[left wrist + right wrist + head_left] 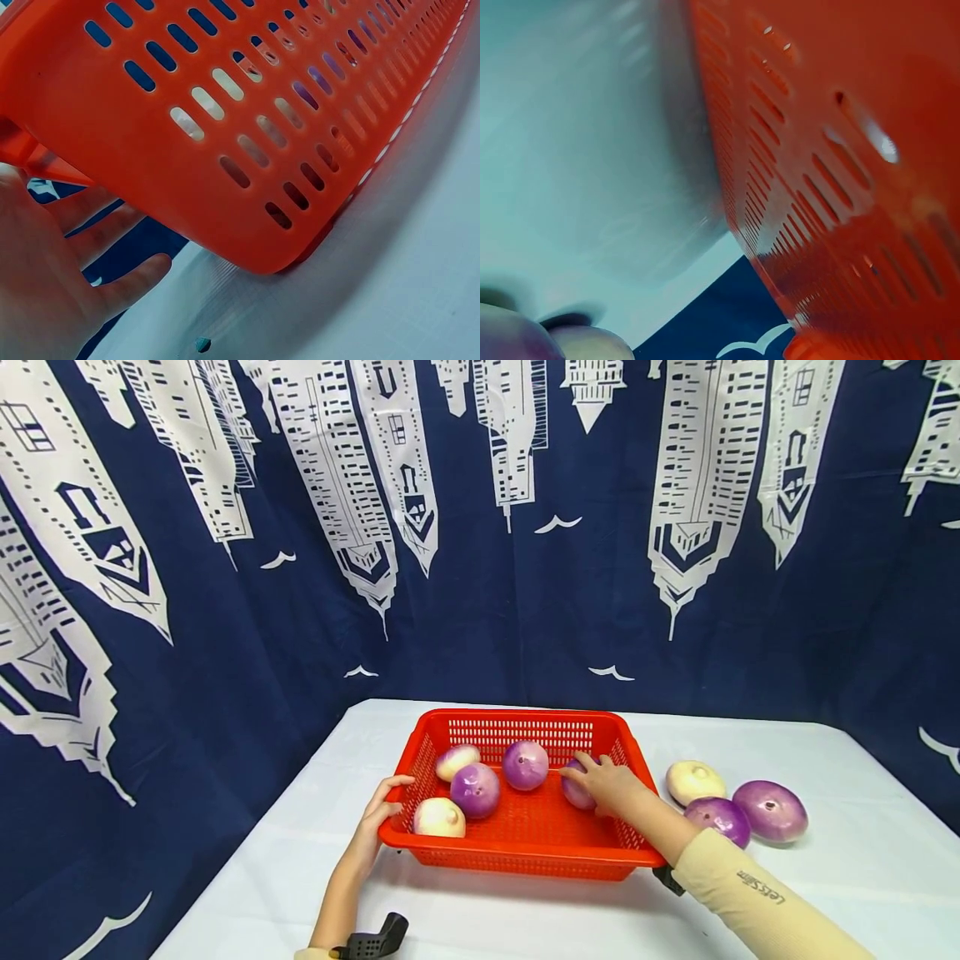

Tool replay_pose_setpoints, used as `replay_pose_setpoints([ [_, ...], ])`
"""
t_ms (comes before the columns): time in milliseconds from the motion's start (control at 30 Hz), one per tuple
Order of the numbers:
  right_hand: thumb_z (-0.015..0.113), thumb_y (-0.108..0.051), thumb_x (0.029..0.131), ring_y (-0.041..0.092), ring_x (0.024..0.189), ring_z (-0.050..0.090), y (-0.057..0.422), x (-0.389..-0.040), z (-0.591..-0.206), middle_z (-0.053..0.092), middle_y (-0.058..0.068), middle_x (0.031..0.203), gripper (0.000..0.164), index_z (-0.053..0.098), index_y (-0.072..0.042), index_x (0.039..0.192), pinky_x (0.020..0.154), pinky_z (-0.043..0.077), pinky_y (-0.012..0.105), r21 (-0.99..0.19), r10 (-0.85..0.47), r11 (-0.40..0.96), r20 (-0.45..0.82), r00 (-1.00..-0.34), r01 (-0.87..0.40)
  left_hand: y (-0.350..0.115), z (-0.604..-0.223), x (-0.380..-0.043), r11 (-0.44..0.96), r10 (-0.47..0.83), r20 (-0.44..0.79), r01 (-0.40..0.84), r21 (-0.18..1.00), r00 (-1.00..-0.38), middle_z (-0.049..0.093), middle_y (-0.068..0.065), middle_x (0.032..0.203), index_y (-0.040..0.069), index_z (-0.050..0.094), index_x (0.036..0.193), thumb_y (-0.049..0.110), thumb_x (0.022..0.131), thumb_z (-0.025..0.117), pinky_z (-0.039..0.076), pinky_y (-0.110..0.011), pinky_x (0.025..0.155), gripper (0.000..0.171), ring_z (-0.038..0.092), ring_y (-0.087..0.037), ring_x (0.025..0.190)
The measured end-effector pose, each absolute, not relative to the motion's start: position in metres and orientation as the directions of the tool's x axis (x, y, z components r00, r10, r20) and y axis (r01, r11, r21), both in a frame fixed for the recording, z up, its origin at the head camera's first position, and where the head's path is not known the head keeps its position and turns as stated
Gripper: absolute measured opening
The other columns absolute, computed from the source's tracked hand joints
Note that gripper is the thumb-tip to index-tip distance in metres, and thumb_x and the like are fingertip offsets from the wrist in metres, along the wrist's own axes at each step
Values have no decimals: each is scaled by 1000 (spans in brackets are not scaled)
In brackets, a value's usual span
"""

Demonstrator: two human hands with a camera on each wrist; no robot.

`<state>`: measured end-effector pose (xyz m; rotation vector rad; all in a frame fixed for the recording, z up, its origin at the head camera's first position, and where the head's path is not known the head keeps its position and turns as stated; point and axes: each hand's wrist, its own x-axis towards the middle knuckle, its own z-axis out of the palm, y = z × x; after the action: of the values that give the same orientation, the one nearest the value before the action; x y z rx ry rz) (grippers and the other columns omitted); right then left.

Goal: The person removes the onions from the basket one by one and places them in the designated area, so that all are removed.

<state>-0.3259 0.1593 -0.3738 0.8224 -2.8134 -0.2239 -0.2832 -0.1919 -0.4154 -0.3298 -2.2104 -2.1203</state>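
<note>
A red basket (525,842) with slotted walls stands on the table. In the head view my right hand (611,785) reaches over its right side, fingers curled round a purple turnip (576,787) low inside the basket; the hand covers part of it. My left hand (369,827) is at the left rim, its fingertips touching the edge. The left wrist view shows that hand (52,262) with fairly straight fingers beside the basket wall (202,150). Towards the basket's left lie two purple turnips (476,791), a two-toned turnip (456,762) and a cream-coloured turnip (439,818).
On the white tablecloth (847,893), right of the basket, a cream-coloured turnip (694,782) and two purple turnips (771,811) sit close together. A dark blue curtain (517,610) with white buildings hangs behind the table. The right wrist view is mostly basket wall (855,210) and cloth.
</note>
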Motion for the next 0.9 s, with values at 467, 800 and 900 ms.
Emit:
replay_pose_setpoints([
  [467, 82, -30, 54, 31, 84, 54, 161, -325, -375, 52, 15, 109, 68, 51, -17, 113, 75, 51, 43, 316, -543, 820, 169, -823, -477, -191, -414, -281, 10, 127, 220, 224, 975, -967, 39, -15, 125, 0, 40, 123, 7, 78, 34, 40, -27, 87, 46, 43, -23, 109],
  [800, 80, -26, 58, 32, 90, 54, 159, -325, -370, 47, 16, 112, 68, 51, -15, 118, 70, 50, 48, 66, -453, 891, 115, -884, -448, -191, -415, -281, 23, 119, 196, 200, 979, -973, 39, -18, 127, 2, 40, 124, 9, 78, 34, 40, -29, 85, 47, 41, -26, 110],
  [900, 79, -29, 59, 31, 92, 52, 159, -327, -369, 48, 15, 115, 69, 51, -16, 120, 72, 49, 49, 33, -453, 891, 121, -883, -452, -191, -414, -282, 25, 117, 204, 209, 978, -972, 39, -17, 127, 2, 41, 124, 8, 78, 33, 40, -29, 85, 47, 42, -24, 109],
])
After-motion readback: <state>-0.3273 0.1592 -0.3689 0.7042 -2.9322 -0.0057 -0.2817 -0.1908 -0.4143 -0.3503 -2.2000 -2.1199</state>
